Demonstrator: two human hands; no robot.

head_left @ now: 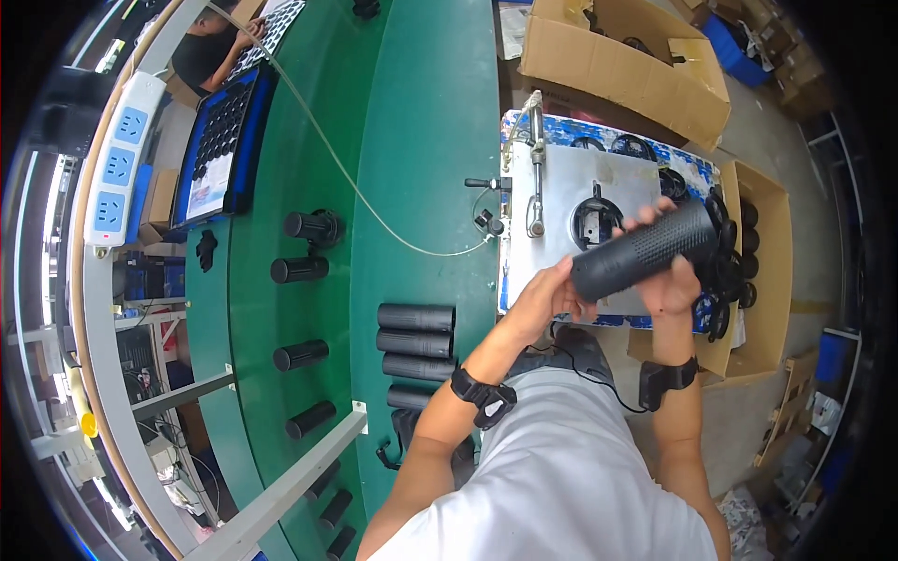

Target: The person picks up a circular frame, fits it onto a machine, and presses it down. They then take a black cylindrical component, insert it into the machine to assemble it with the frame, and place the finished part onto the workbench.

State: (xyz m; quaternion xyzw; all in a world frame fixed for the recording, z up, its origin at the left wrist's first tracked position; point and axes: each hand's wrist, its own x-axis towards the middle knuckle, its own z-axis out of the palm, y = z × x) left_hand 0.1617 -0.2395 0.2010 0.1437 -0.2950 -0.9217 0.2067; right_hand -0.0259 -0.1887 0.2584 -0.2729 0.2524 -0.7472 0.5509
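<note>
A black cylindrical housing point(645, 251) with a band of small perforations is held tilted between my two hands, above the front of a metal-topped work stand point(552, 266). My left hand point(552, 297) closes round its lower left end. My right hand point(672, 280) grips it from beneath and behind near the perforated band, with fingertips showing over its far side. Just beyond the housing, a round black fixture point(596, 220) sits on the metal plate. A lever clamp or small cylinder point(536, 178) stands at the plate's left side.
Several black cylinders point(416, 341) lie on the green bench to my left, with more point(299, 355) farther along. Black round parts point(720, 271) crowd the stand's right edge beside a cardboard box point(762, 318). A hose point(346, 178) crosses the bench. A co-worker point(210, 47) sits at far left.
</note>
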